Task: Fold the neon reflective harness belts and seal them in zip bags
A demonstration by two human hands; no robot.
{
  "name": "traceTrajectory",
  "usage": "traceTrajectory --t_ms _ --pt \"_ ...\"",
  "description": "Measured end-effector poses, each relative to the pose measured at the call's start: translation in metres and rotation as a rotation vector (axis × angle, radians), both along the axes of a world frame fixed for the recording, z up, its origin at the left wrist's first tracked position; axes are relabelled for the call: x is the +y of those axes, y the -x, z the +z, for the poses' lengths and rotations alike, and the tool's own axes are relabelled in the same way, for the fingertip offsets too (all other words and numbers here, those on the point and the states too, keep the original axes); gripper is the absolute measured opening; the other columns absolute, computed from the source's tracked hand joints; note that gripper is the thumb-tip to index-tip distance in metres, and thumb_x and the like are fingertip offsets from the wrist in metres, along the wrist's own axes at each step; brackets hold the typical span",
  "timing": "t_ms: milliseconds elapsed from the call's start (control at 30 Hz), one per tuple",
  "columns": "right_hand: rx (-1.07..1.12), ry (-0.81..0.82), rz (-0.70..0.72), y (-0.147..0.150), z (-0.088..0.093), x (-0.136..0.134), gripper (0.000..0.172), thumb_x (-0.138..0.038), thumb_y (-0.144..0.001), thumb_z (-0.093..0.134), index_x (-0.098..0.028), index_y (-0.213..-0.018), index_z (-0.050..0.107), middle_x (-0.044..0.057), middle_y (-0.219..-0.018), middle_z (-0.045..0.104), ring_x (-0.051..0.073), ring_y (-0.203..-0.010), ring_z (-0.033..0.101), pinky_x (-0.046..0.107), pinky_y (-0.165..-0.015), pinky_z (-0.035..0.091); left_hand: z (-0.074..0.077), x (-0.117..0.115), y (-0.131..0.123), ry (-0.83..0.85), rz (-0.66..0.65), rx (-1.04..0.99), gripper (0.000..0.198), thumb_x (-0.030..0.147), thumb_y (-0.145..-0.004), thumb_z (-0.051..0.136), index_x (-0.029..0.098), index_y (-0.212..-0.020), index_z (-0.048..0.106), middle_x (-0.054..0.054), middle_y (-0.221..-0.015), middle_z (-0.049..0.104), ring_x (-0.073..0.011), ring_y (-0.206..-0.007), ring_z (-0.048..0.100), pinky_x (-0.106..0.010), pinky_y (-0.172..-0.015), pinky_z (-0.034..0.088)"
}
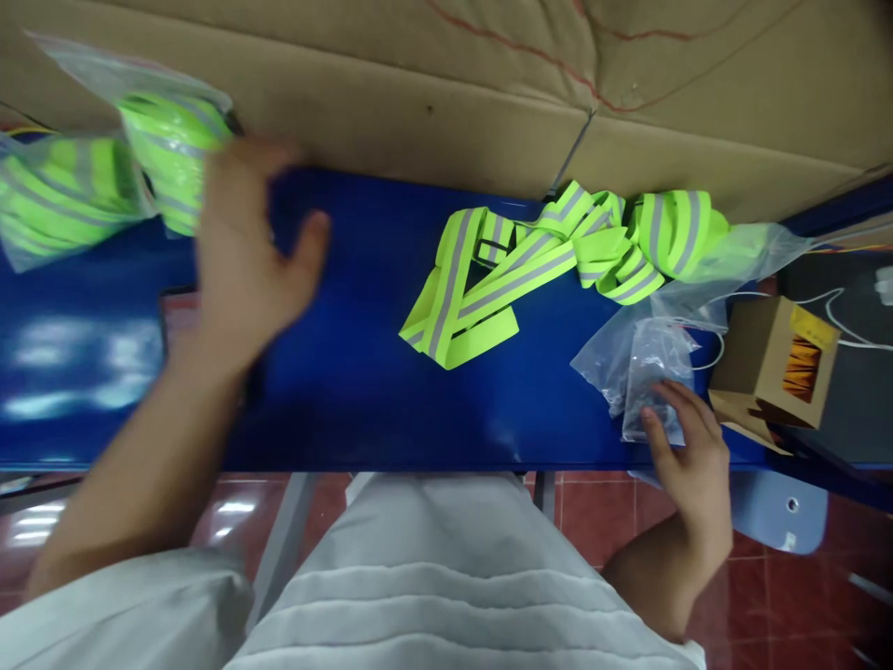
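Note:
My left hand [244,242], somewhat blurred, is over the left side of the blue table with its thumb spread away from the fingers. It is beside a clear plastic bag [174,154] holding a folded neon yellow reflective strap; nothing shows in its grasp. My right hand [690,447] rests its fingertips on a small clear plastic bag [652,363], thumb and fingers slightly apart. Between the hands lies a loose neon yellow reflective strap [453,279] with grey stripes and a black buckle [494,251]. More bundled strap [673,228] lies toward the right.
Another bagged strap [66,195] is at the far left. A dark flat object [179,321] lies partly under my left arm. A small cardboard box [774,363] and a white cord [833,312] are at right. Large brown cardboard [391,93] stands along the blue table's [363,400] back edge.

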State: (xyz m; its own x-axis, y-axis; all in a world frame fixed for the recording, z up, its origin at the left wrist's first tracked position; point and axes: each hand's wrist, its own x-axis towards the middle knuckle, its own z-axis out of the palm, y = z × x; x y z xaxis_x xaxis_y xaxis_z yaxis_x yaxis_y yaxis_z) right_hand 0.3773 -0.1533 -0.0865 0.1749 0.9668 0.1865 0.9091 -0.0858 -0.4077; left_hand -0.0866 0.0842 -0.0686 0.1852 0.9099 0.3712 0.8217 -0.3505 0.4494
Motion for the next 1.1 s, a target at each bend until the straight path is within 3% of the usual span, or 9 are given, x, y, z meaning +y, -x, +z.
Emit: traceTrajectory --t_ms 67,133,233,333,467,700,800,900,1100 --pt "-0.016 0.001 0.027 0.002 0.000 0.005 0.037 -0.042 -0.103 0.063 -0.024 -0.134 0.072 0.013 -0.141 0.068 0.035 -0.134 0.064 0.059 -0.114 0.050 -0.012 -0.016 -0.038 0.055 -0.135 -0.018 0.058 0.055 -0.105 0.050 0.018 -0.149 0.050 -0.011 -0.149 0.058 -0.0292 -0.141 0.052 -0.048 -0.124 0.043" --pt "-0.035 -0.034 0.062 0.012 0.004 0.014 0.035 -0.039 -0.103 0.062 -0.024 -0.134 0.071 0.013 -0.141 0.068 0.035 -0.134 0.063 0.059 -0.115 0.048 -0.017 -0.016 -0.080 0.116 -0.256 0.063 0.056 0.043 -0.102 0.057 0.018 -0.151 0.051 -0.014 -0.155 0.053 -0.0334 -0.146 0.049 -0.051 -0.124 0.041" --pt "-0.035 0.008 0.201 0.034 0.014 0.029 0.033 -0.035 -0.104 0.062 -0.026 -0.135 0.069 0.012 -0.146 0.064 0.035 -0.138 0.060 0.059 -0.117 0.045 -0.015 0.008 -0.130 0.207 -0.353 0.233 0.058 0.019 -0.095 0.055 0.021 -0.153 0.051 -0.015 -0.162 0.048 -0.0393 -0.148 0.046 -0.058 -0.120 0.039" --pt "0.038 -0.014 0.215 0.048 0.020 0.035 0.033 -0.030 -0.104 0.061 -0.028 -0.136 0.068 0.011 -0.144 0.065 0.033 -0.137 0.060 0.057 -0.116 0.046 -0.014 0.031 -0.150 0.305 -0.408 0.371 0.069 0.018 -0.090 0.063 0.016 -0.157 0.047 -0.020 -0.162 0.046 -0.0454 -0.147 0.044 -0.063 -0.116 0.040" --pt "0.062 -0.045 0.253 0.055 0.018 0.040 0.030 -0.026 -0.103 0.062 -0.028 -0.133 0.069 0.010 -0.136 0.069 0.031 -0.128 0.065 0.054 -0.110 0.050 -0.019 0.021 -0.137 0.245 -0.374 0.365 0.062 0.030 -0.094 0.066 0.015 -0.153 0.052 -0.022 -0.149 0.056 -0.0464 -0.137 0.051 -0.060 -0.106 0.048" --pt "0.035 -0.117 0.672 0.117 0.030 0.089 0.040 -0.019 -0.101 0.064 -0.024 -0.141 0.061 0.012 -0.143 0.067 0.029 -0.137 0.060 0.051 -0.115 0.047 -0.029 -0.033 -0.091 0.118 -0.240 0.223 0.056 0.048 -0.095 0.068 0.018 -0.141 0.061 -0.019 -0.134 0.065 -0.0387 -0.122 0.061 -0.049 -0.097 0.049" --pt "-0.083 -0.109 0.841 0.153 0.028 0.116 0.041 -0.016 -0.105 0.055 -0.021 -0.146 0.057 0.010 -0.155 0.061 0.026 -0.146 0.053 0.051 -0.124 0.036 -0.037 -0.044 -0.073 -0.024 -0.194 0.198 0.056 0.058 -0.091 0.071 0.021 -0.133 0.065 -0.017 -0.126 0.070 -0.0358 -0.114 0.064 -0.047 -0.095 0.046" --pt "-0.210 -0.091 0.851 0.176 0.017 0.135 0.037 -0.019 -0.110 0.047 -0.019 -0.145 0.058 0.009 -0.157 0.059 0.026 -0.148 0.051 0.053 -0.125 0.028 -0.045 -0.047 -0.059 -0.171 -0.182 0.196 0.053 0.058 -0.091 0.072 0.022 -0.130 0.067 -0.014 -0.122 0.072 -0.0333 -0.108 0.067 -0.049 -0.097 0.044" --pt "-0.255 -0.002 0.641 0.182 -0.006 0.142 0.035 -0.031 -0.112 0.047 -0.022 -0.141 0.063 0.010 -0.146 0.065 0.026 -0.130 0.060 0.047 -0.104 0.039 -0.055 -0.046 -0.053 -0.238 -0.173 0.153 0.047 0.046 -0.093 0.075 0.025 -0.134 0.065 -0.013 -0.125 0.071 -0.0316 -0.111 0.067 -0.047 -0.098 0.046"
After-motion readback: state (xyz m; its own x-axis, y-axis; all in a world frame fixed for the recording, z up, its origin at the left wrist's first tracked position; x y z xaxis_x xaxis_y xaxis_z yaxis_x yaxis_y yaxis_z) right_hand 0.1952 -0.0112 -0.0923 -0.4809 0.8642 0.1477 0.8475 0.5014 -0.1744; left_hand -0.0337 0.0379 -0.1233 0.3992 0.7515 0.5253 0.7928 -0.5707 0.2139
